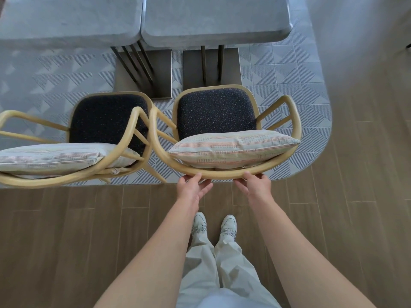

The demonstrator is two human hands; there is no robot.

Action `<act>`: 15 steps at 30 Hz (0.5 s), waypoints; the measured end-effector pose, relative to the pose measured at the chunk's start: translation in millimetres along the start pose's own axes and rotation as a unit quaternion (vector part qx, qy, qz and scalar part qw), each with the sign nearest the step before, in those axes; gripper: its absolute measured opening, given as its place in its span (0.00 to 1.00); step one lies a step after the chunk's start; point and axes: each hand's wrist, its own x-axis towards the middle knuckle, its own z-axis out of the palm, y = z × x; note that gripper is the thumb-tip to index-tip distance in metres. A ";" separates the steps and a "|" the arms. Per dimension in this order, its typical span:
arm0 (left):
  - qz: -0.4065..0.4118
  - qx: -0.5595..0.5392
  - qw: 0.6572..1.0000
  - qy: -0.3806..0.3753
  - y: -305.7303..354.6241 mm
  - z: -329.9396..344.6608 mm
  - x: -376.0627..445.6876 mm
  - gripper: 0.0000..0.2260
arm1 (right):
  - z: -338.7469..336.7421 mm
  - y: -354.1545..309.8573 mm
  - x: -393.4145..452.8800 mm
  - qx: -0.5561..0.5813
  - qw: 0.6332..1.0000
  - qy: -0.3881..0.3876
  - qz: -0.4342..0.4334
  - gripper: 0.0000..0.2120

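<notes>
Chair (213,114), the right one of a pair, stands on the patterned tile (289,70) facing the right-hand table (215,18). It is not yet tucked under the table, and its curved back rail (222,175) hangs about over the line where the tile meets the wood floor (66,230). Both hands are on that rail. The left hand (193,188) has its thumb over the top and its fingers reaching beneath, and the right hand (256,185) holds it the same way a little further along. The hold looks light rather than clenched. The frame appears to be bent wood or cane, so it should be stiff and fairly light, easy to slide or lift by the rail. Thin spindles join the rail to the dark seat pad, and these look like the weak points, so they are best left alone. A striped cushion (233,147) leans loose against the inside of the back. It is soft and untied as far as one can see, and it would likely slip off if the chair were tipped. The two hands, spaced either side of the rail's middle, should keep the chair from swinging. The second chair (106,118) sits just beside it on the left. Their arm loops are so close that I cannot tell whether they touch, so a straight push or pull seems safer than a turn.
</notes>
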 end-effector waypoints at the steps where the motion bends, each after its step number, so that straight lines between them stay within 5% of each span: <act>1: 0.003 0.017 1.000 0.004 -0.7 -0.3 -0.3 0.15 | 0.8 -0.7 -0.3 -0.008 1.000 0.003 0.000 0.16; 5: 0.056 0.124 0.988 0.069 5.8 8.6 -12.8 0.14 | 14.2 -13.1 -6.3 -0.071 0.997 0.027 -0.004 0.20; 9: 0.138 0.128 0.977 0.096 26.8 19.9 -27.4 0.25 | 23.7 -34.9 -29.4 -0.058 0.998 0.017 -0.035 0.32; 15: 0.201 0.108 0.973 0.017 82.9 34.4 -62.7 0.25 | 30.1 -72.4 -72.9 -0.097 0.978 -0.080 -0.168 0.29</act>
